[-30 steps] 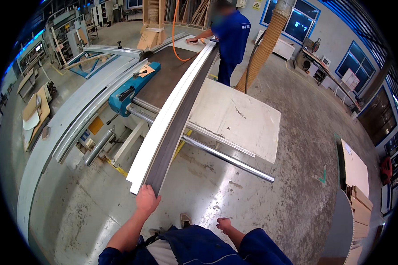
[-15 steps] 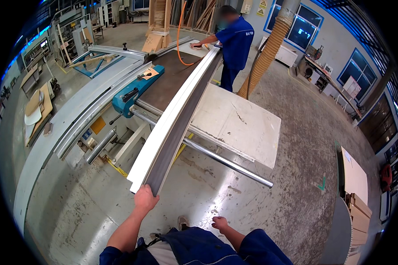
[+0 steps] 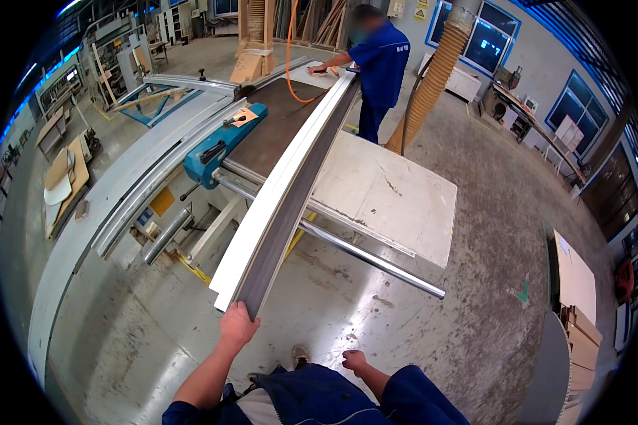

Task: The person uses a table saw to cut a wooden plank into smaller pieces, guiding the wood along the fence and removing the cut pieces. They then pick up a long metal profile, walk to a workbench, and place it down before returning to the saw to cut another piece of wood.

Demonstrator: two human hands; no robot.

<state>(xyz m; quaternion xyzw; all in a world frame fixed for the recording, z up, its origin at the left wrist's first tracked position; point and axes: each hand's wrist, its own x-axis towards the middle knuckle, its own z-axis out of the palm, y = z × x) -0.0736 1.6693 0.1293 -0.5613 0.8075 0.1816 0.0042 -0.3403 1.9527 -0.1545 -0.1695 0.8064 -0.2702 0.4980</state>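
My left hand (image 3: pixel 239 324) grips the near end of long stacked strips: white on top (image 3: pixel 273 202) and dark grey (image 3: pixel 261 273) alongside. They slope across a saw table (image 3: pixel 261 138) toward a co-worker (image 3: pixel 381 71) in blue, whose hand (image 3: pixel 317 69) rests at the far end of the table. My right hand (image 3: pixel 354 360) hangs low over the floor, apart from the strips, fingers curled; what it holds, if anything, is hidden.
A teal fence unit (image 3: pixel 209 156), metal rails (image 3: pixel 368 258) and a pale side table (image 3: pixel 397 198) surround the strips. An orange hose (image 3: pixel 290 71) hangs over the saw; a ribbed duct (image 3: pixel 432 92) rises behind. Boards (image 3: pixel 576 273) lean at right, sheets (image 3: pixel 67 180) lie left.
The view has shifted slightly, so the machine sits a little further right in the picture. My left hand keeps its grip on the strips' end; my right hand has barely moved.
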